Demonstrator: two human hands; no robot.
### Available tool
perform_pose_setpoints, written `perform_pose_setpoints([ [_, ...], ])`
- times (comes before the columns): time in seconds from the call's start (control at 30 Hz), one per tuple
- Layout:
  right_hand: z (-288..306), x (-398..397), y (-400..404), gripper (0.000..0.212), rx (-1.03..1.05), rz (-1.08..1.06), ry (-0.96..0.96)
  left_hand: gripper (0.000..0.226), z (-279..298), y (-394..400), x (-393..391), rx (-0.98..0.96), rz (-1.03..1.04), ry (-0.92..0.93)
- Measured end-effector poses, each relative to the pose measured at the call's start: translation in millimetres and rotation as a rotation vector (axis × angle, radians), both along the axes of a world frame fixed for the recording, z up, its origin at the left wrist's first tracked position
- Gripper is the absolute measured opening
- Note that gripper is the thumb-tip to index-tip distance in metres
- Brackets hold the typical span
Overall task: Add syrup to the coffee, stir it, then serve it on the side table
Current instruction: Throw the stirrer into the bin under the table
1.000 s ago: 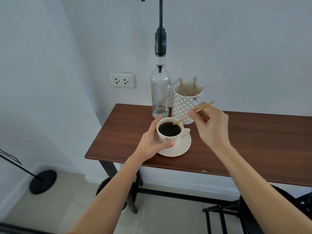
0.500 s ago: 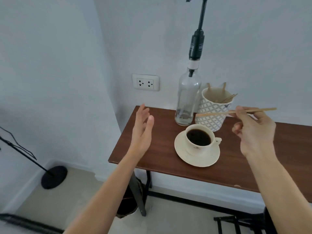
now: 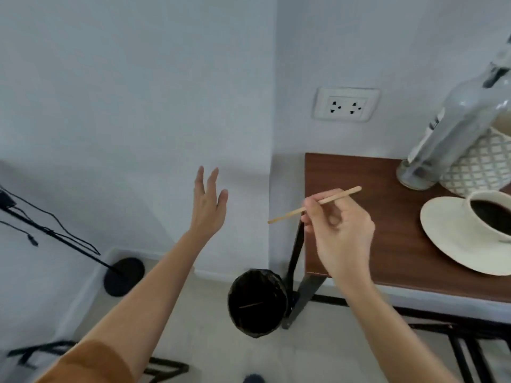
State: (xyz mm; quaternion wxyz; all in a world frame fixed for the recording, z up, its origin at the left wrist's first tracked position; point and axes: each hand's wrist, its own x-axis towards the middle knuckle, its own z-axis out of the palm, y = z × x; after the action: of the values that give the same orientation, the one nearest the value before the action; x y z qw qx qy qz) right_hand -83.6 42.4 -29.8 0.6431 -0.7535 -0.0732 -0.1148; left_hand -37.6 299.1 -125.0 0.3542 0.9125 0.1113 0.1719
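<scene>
A white cup of black coffee (image 3: 490, 215) stands on a white saucer (image 3: 448, 236) at the right edge of view, on the dark wooden table (image 3: 359, 172). Behind it are a clear glass syrup bottle (image 3: 453, 134) and a white patterned holder (image 3: 481, 164). My right hand (image 3: 341, 234) pinches a thin wooden stir stick (image 3: 338, 196) over the table's left end, left of the saucer. My left hand (image 3: 208, 205) hangs empty in the air off the table, fingers spread.
A black bin lined with a bag (image 3: 257, 302) stands on the floor under the table's left end, with a stick lying inside. A wall socket (image 3: 345, 104) is above the table. A black stand base (image 3: 124, 276) sits on the floor at left.
The stick has come out of the coffee and moved left with my right hand, past the saucer. My left hand let go of the cup and opened. The view swung left and down.
</scene>
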Motion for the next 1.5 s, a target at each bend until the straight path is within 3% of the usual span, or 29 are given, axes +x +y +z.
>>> perform_pose_setpoints([
  [0.17,-60.8,-22.2,70.5,0.008,-0.283,0.026,-0.038,0.056,-18.1,32.7,20.5,0.187,-0.048,0.055],
  [0.37,-141.7,-6.3,97.8,0.007,-0.477,0.087,0.23,0.061,-35.8,43.9,25.6,0.249,-0.074,0.059],
  [0.47,-160.0,-4.6,101.8,0.019,-0.516,0.084,0.316,0.062,-37.0,46.0,27.2,0.235,-0.081,0.062],
  [0.73,-124.6,-13.4,99.8,0.019,-0.451,-0.031,0.263,0.065,-28.3,44.3,22.2,0.228,-0.091,0.106],
  [0.9,-58.8,-11.9,88.2,0.016,-0.367,-0.107,0.011,0.062,-3.3,16.9,12.5,0.14,-0.06,0.067],
  [1.07,-0.5,-5.5,30.4,0.012,-0.304,-0.205,-0.207,0.059,41.3,-43.4,8.7,0.096,-0.153,-0.076],
  [1.2,18.0,-0.7,-44.6,0.011,-0.295,-0.272,-0.227,0.059,75.7,-111.6,3.8,0.1,-0.282,-0.139],
  [1.37,15.0,-0.9,-148.6,0.011,-0.31,-0.337,-0.202,0.065,90.2,-213.1,-4.6,0.078,-0.45,-0.101],
  [1.5,7.0,1.3,-230.7,0.007,-0.302,-0.411,-0.203,0.084,78.7,-287.1,-8.4,0.056,-0.57,0.079],
])
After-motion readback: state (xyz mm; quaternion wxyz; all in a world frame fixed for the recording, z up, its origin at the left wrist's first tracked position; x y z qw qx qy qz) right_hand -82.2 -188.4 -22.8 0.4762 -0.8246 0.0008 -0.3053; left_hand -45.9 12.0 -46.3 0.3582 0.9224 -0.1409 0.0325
